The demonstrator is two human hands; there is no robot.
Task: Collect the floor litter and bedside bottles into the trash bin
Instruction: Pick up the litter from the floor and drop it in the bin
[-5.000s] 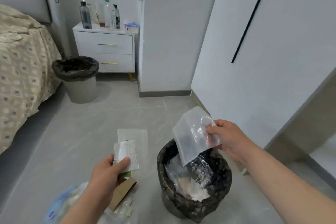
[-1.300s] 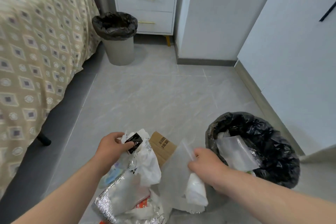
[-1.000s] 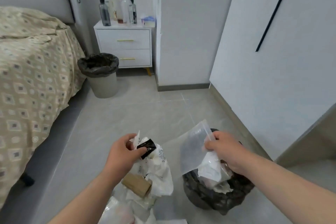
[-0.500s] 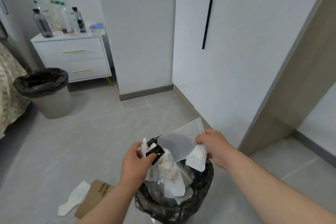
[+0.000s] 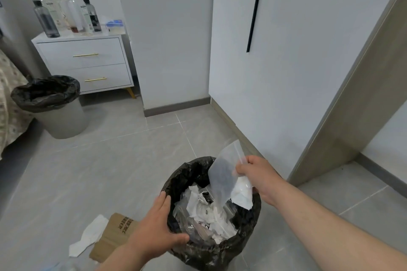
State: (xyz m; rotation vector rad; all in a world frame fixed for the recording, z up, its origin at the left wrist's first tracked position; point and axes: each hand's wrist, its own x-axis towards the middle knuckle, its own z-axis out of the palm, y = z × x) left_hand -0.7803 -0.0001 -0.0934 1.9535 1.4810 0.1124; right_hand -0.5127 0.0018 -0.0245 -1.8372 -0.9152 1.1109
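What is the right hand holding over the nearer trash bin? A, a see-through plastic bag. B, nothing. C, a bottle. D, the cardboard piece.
A: the right hand pinches a see-through plastic bag above the nearer trash bin; the bottles stand on the nightstand and the cardboard piece lies on the floor.

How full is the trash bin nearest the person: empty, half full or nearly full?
Nearly full. In the bin, crumpled paper and clear plastic heap up close to its rim; what lies beneath cannot be seen.

Head camera looks forward and down, close above the trash bin (image 5: 220,248).
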